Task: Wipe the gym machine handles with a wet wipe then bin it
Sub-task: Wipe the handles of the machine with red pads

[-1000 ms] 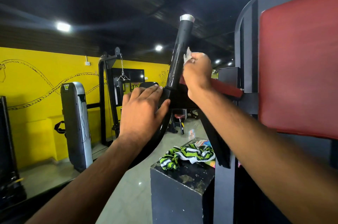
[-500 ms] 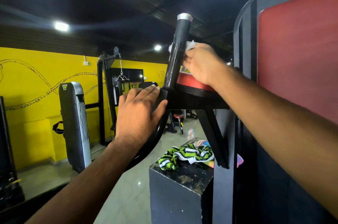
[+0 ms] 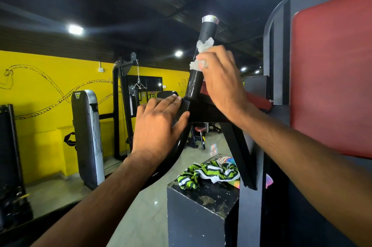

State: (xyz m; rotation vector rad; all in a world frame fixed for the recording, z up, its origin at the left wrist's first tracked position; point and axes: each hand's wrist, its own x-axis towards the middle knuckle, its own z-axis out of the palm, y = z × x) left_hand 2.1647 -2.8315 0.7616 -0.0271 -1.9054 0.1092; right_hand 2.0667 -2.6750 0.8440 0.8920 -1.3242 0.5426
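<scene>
Recorded right hand (image 3: 221,77) raised to the upright machine handle (image 3: 207,31), fingers curled and pinching a crumpled white wet wipe (image 3: 203,49) against the grip at mid-length, well below the cap; wipe bunched and thin, showing above and left of the knuckles. Recorded left hand (image 3: 159,123) lower and to the left, fingers straight and close together, laid flat on the black metal joint at the foot of the handle, thumb spread underneath against the curved frame arm (image 3: 173,158); nothing held in it. Noted handle as a round black tube, matt with a dull sheen, tilted slightly right, topped by a polished chrome end cap (image 3: 210,19). Noted frame arm as glossy black tubing, bowed down and to the left, joined to a square-section black crossbar (image 3: 205,111). Listed at right a large red back pad (image 3: 332,69), smooth vinyl-like cover, set in a grey-black steel surround. Listed below the hands a black box-shaped block (image 3: 201,216), top scuffed and chipped, with a green, black and white striped cloth (image 3: 209,174) lying rumpled on it. Listed beyond: yellow wall (image 3: 50,89) painted with a rope figure, a rounded grey-and-black machine shroud (image 3: 86,136), pale glossy floor.
</scene>
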